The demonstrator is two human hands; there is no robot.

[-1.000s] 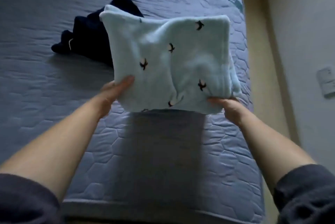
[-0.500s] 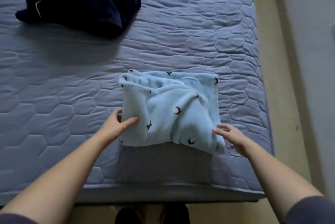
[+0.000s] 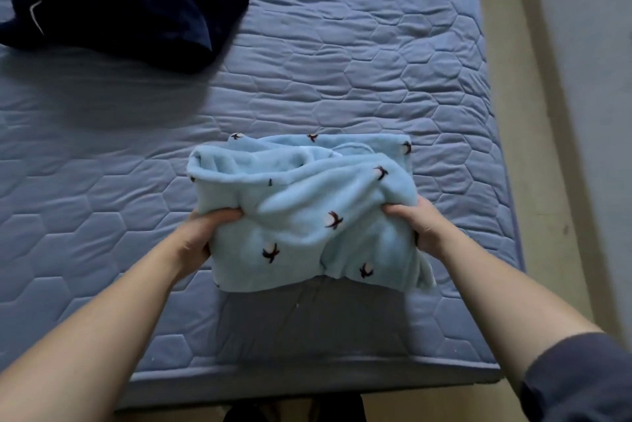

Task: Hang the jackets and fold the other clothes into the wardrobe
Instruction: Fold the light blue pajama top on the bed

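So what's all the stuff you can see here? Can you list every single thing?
fleece: one, light blue with small dark birds, folded on the mattress near its front edge
navy garment: one, dark navy, crumpled at the mattress's far left
grey patch: one, grey, on the mattress just in front of the fleece; cloth or shadow, cannot tell
mattress: one, blue, quilted in hexagons, fills most of the view
floor: one strip, beige, right of the mattress
wall: one, pale grey, far right
dark shape: one, black, bottom edge; cannot tell what
sleeve: one, dark grey, bottom right
left grip: one, bare hand, holds the fleece's left side
right grip: one, bare hand, holds the fleece's right side
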